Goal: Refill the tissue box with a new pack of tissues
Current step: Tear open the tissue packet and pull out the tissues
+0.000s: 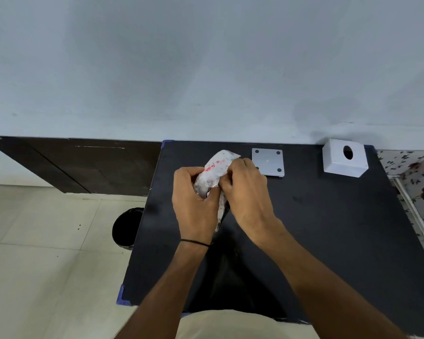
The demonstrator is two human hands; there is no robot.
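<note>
Above the black table (328, 228) I hold a pack of tissues (214, 171) in white plastic wrap with red print. My left hand (194, 204) grips its lower left side. My right hand (245, 189) pinches the wrap on its right edge. The pack is tilted, its upper end pointing away from me. The white tissue box cover (344, 159), with an oval slot on top, stands at the back right of the table. Its flat white base plate (269, 161), with dark round feet at the corners, lies apart from it, just right of my hands.
A black round bin (125, 228) stands on the tiled floor left of the table. A pale wall runs behind the table, with a dark panel (83, 165) at the left. A floral cloth (416, 192) lies past the table's right edge.
</note>
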